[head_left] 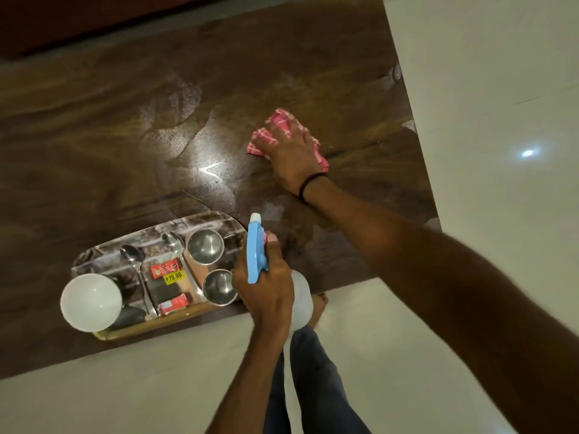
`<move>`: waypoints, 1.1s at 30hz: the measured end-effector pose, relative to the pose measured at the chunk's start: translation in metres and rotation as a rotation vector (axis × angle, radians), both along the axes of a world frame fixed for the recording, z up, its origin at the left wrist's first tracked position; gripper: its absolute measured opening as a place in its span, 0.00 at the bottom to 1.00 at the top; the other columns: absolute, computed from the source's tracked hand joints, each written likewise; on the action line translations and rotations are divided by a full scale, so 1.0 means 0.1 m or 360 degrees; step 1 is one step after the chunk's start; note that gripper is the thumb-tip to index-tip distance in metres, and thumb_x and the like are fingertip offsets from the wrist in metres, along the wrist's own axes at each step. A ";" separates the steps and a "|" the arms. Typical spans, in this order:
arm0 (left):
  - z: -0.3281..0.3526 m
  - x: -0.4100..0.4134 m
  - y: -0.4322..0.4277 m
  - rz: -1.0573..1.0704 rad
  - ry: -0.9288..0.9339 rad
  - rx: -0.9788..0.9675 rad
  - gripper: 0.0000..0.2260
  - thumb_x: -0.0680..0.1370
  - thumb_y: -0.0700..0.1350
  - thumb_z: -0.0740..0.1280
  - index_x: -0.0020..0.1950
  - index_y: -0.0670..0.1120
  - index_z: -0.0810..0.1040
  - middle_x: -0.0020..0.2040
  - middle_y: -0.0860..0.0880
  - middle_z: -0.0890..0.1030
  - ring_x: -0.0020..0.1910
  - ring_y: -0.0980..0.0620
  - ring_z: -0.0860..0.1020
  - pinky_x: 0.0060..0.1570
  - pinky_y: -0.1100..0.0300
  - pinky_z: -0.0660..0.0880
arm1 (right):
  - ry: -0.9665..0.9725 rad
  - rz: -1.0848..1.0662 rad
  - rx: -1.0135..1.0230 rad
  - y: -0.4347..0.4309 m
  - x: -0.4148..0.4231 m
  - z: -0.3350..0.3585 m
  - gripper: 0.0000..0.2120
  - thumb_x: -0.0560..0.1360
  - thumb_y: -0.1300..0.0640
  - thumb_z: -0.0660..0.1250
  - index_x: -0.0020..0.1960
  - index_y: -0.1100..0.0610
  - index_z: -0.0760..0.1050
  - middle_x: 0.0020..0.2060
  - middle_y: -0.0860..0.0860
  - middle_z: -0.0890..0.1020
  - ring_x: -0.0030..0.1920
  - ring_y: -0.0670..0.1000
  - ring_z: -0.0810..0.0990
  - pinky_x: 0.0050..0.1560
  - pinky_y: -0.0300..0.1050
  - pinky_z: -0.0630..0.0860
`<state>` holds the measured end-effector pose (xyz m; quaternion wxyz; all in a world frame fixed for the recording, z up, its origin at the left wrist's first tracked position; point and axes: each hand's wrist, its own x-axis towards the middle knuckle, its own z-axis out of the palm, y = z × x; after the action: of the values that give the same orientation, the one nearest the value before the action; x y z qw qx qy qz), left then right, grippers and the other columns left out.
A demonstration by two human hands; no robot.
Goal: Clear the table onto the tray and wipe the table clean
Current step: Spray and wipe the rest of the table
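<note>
Two hands work: the right hand (289,158) presses flat, fingers spread, on the cloth (277,120) near the right edge of the table (141,120); the left hand (263,286) grips a spray bottle (257,245) above the near edge. Clearing looks done, with dishes (91,300) sitting on the tray (163,325) at the near edge, so wiping is the step in hand. The next move calls for sweeping the cloth leftward across the dark, streaky-wet wood.
</note>
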<state>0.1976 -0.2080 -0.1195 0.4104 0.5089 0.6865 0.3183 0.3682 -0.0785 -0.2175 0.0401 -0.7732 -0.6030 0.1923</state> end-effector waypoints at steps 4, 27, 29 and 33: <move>0.02 -0.02 -0.04 0.0060 0.0010 0.0001 0.15 0.73 0.58 0.68 0.48 0.47 0.75 0.36 0.43 0.80 0.34 0.46 0.80 0.37 0.50 0.80 | 0.0086 0.0403 0.0125 -0.95 -0.63 -0.03 0.33 0.78 0.57 0.66 0.78 0.42 0.57 0.81 0.56 0.55 0.80 0.64 0.51 0.75 0.70 0.58; -0.11 0.00 -0.37 0.0044 0.0090 0.0046 0.23 0.75 0.61 0.67 0.48 0.39 0.79 0.39 0.42 0.82 0.38 0.45 0.82 0.41 0.44 0.80 | 0.0175 0.0099 0.0015 -2.01 -0.60 0.03 0.26 0.79 0.50 0.62 0.76 0.44 0.65 0.78 0.54 0.64 0.79 0.65 0.55 0.76 0.70 0.53; -0.10 -0.02 -0.39 0.0057 0.0085 0.0019 0.24 0.74 0.61 0.67 0.48 0.39 0.80 0.39 0.41 0.82 0.37 0.44 0.82 0.39 0.44 0.80 | 0.0272 0.0305 0.0034 -2.40 -0.71 -0.01 0.29 0.78 0.50 0.68 0.77 0.44 0.64 0.78 0.56 0.63 0.78 0.64 0.57 0.76 0.69 0.57; -0.05 -0.10 -0.42 0.0049 0.0070 0.0038 0.22 0.74 0.62 0.68 0.45 0.42 0.79 0.36 0.42 0.81 0.34 0.44 0.81 0.36 0.44 0.80 | -0.0033 0.0316 0.0086 -2.46 -0.11 -0.03 0.32 0.77 0.62 0.66 0.77 0.43 0.64 0.78 0.55 0.62 0.78 0.66 0.57 0.74 0.71 0.57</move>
<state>0.1875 -0.2500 -0.1242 0.3843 0.5100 0.6993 0.3214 0.3575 -0.3245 -0.2206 0.0355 -0.7103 -0.6819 0.1711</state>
